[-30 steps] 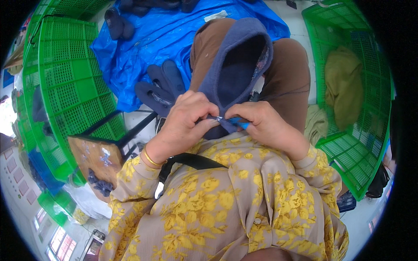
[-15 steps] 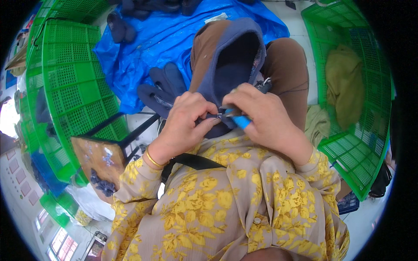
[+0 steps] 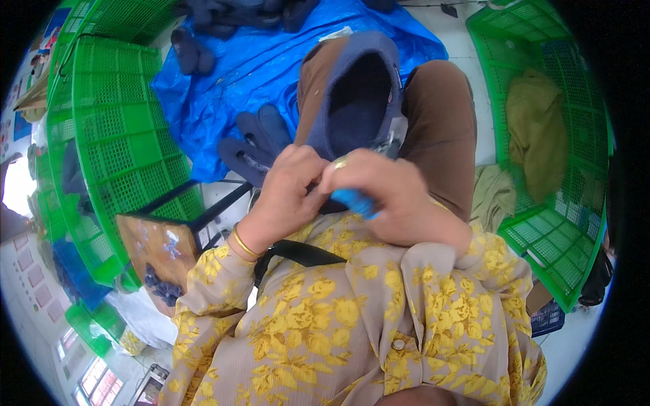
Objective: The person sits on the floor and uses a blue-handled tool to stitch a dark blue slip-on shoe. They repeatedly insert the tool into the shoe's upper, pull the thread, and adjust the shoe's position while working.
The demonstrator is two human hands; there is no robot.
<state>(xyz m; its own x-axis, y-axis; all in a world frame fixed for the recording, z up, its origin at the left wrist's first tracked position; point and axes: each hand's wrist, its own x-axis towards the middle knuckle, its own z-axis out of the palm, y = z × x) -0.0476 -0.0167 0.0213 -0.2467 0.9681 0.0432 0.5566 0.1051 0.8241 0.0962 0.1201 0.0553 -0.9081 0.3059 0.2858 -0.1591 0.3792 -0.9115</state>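
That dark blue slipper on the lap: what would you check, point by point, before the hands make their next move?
1. Slipper rests steady on the lap, opening up: ok.
2. Left hand is at the slipper's near edge: ok.
3. Right hand has a firm hold of the blue tool: ok, fingers wrap it.
4. Tool's working tip is on the right spot: cannot tell, the fingers hide it.
5. Left fingers are out of the tool's way: cannot tell, the two hands touch.
6. More slippers lie within reach on the blue sheet: ok.
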